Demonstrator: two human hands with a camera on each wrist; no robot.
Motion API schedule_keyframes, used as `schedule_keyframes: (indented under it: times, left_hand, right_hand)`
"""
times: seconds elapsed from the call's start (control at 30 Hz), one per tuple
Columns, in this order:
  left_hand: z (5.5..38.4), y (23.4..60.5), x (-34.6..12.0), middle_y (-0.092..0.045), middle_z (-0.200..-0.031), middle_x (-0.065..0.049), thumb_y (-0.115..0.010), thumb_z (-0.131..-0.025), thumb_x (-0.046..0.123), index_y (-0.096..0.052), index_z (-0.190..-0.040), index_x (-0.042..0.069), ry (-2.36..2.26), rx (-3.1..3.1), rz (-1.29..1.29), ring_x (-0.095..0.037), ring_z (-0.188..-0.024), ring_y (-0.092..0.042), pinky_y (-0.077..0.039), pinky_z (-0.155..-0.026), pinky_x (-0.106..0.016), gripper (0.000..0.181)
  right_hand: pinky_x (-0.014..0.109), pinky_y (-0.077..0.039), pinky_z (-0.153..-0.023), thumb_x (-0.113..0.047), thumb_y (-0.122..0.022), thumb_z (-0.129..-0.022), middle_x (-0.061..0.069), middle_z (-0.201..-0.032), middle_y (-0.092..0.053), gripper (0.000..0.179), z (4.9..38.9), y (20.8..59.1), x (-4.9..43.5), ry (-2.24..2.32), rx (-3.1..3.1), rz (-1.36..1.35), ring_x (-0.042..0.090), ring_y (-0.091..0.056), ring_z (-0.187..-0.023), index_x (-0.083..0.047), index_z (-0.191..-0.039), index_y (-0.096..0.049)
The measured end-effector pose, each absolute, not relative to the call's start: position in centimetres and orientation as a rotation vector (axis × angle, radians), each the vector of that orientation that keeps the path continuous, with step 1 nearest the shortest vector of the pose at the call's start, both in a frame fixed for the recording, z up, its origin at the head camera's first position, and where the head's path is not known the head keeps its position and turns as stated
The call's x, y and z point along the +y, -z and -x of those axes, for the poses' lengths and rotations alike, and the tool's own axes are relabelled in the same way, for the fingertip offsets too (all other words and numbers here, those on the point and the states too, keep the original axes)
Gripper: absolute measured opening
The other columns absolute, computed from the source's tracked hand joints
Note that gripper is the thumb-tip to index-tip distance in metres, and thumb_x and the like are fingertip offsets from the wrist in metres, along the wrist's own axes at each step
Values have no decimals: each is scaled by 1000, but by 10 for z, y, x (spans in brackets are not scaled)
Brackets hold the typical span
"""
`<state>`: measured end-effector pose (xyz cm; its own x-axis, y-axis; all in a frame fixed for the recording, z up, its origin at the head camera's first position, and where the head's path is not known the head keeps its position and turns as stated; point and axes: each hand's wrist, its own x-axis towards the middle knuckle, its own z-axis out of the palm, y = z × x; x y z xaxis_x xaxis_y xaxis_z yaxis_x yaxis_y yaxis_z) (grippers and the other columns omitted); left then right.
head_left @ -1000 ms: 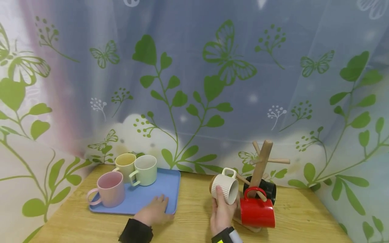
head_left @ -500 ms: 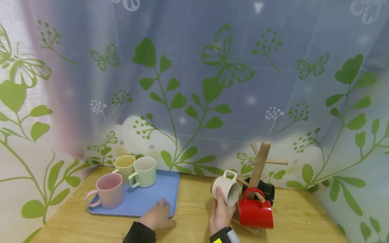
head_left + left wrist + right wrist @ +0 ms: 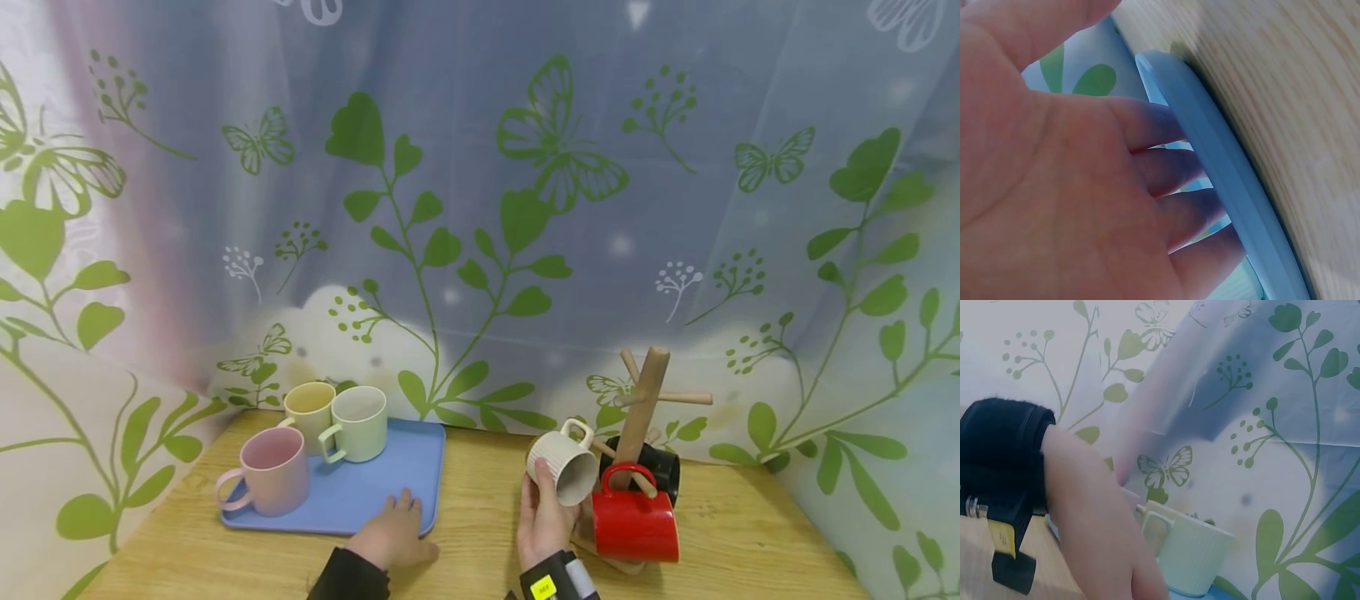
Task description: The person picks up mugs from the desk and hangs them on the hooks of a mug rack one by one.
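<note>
In the head view, my right hand (image 3: 545, 525) holds a white ribbed mug (image 3: 564, 468) above the table, thumb on its side. The mug is tilted, handle up and mouth towards the lower right. Just right of it stands a wooden mug tree (image 3: 640, 417), with a red mug (image 3: 636, 525) and a black mug (image 3: 663, 471) hung by it. My left hand (image 3: 396, 533) rests over the front right edge of a blue tray (image 3: 420, 467). In the left wrist view its loosely straight fingers reach over the tray's rim (image 3: 1210, 150). The right wrist view does not show the held mug.
On the tray stand a pink mug (image 3: 274, 477), a yellow mug (image 3: 309, 408) and a pale green mug (image 3: 360, 425). They are grouped at its left and back. A patterned curtain (image 3: 465, 250) hangs behind the wooden table (image 3: 480, 533). Bare pegs (image 3: 686, 399) stick out from the mug tree's top.
The white mug has shifted slightly right and tilted, its mouth turning further down. My left hand has slid a little towards the front edge of the tray.
</note>
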<state>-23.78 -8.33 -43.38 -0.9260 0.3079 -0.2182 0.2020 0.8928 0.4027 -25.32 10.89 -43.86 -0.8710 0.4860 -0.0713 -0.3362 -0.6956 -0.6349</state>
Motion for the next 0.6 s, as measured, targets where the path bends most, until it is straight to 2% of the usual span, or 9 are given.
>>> schedule_keyframes:
  times: [0.17,0.27,0.6]
  left_hand:
    - [240,439,-83,-32,-144,-37,-68,-81,36,-42,-132,-16,-517,2797,-382,-55,-130,-25,-27,-106,-66,77]
    - [240,439,-83,-32,-144,-38,-68,-81,36,-42,-132,-16,-512,2808,-391,-55,-129,-26,-27,-106,-66,77]
    - [239,440,-83,-32,-144,-38,-68,-81,37,-42,-133,-17,-502,2816,-398,-56,-129,-25,-27,-106,-65,79]
  right_hand:
    - [16,-50,-84,-4,-64,-87,5,-124,-36,67,252,437,110,-2550,-845,334,18,-43,-112,-10,-139,-22]
    - [15,-50,-84,-3,-64,-87,4,-123,-36,67,252,438,111,-2551,-835,344,17,-43,-112,-11,-138,-23]
    - [13,-51,-75,7,-61,-86,3,-113,-40,46,259,442,114,-2563,-743,377,7,-52,-89,-10,-119,-35]
